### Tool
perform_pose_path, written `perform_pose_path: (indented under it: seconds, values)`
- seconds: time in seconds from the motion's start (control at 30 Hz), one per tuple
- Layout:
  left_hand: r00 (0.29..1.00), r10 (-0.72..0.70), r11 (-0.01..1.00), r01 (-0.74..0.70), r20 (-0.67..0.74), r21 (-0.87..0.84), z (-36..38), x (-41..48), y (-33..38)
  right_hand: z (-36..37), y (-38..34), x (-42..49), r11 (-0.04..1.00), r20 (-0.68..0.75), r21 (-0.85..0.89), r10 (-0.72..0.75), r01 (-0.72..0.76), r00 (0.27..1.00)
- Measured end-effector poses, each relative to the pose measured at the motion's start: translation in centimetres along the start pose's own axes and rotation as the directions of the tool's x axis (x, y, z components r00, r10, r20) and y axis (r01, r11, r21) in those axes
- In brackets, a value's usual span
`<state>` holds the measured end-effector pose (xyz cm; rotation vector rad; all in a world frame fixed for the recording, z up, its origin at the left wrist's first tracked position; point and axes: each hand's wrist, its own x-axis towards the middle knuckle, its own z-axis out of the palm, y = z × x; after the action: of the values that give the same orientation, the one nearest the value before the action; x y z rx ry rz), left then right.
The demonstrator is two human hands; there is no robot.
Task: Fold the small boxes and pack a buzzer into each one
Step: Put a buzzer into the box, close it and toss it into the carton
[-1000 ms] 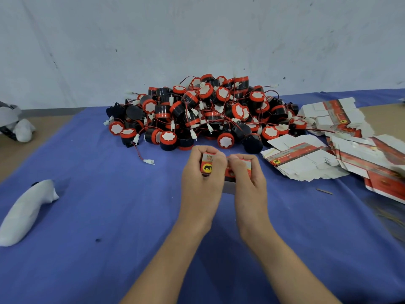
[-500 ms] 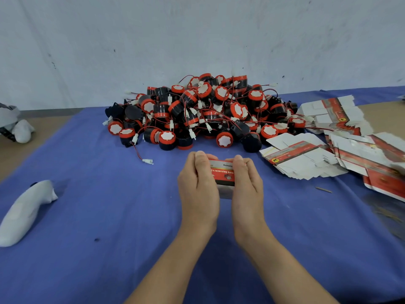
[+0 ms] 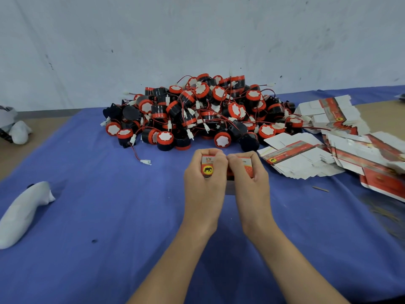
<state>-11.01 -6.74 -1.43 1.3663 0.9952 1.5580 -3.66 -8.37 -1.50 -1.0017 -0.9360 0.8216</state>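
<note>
Both the left hand point(image 3: 205, 183) and right hand point(image 3: 249, 181) are gripping a small box point(image 3: 208, 167) near the buzzer pile point(image 3: 197, 113)

Head-worn view, forward and down

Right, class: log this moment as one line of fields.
stage: folding box | left hand: gripping small box | right hand: gripping same box | buzzer pile: behind hands | flat boxes: right | buzzer packed: cannot tell
</note>
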Motion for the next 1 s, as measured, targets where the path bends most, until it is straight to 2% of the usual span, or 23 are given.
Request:
perform_pose_path:
  seconds: [0.37, 0.73, 1.0]
  values:
    - [0.999, -0.006, 1.0, 0.005, -0.053, -0.015, 0.5, -0.3, -0.5, -0.5, 0.4, -0.4, 1.0, -0.025, 0.002, -0.001, 0.001, 1.0]
    - [0.999, 0.005, 1.0, -0.006, -0.048, -0.025, 0.8, -0.4, -0.8, -0.3, 1.0, -0.6, 1.0, -0.155, -0.001, -0.007, 0.007, 0.988]
    - [0.996, -0.047, 0.999, 0.045, -0.081, -0.026, 1.2, -0.2, -1.8, -0.9, 1.7, 0.0, 0.999, -0.145, -0.025, 0.017, -0.021, 0.989]
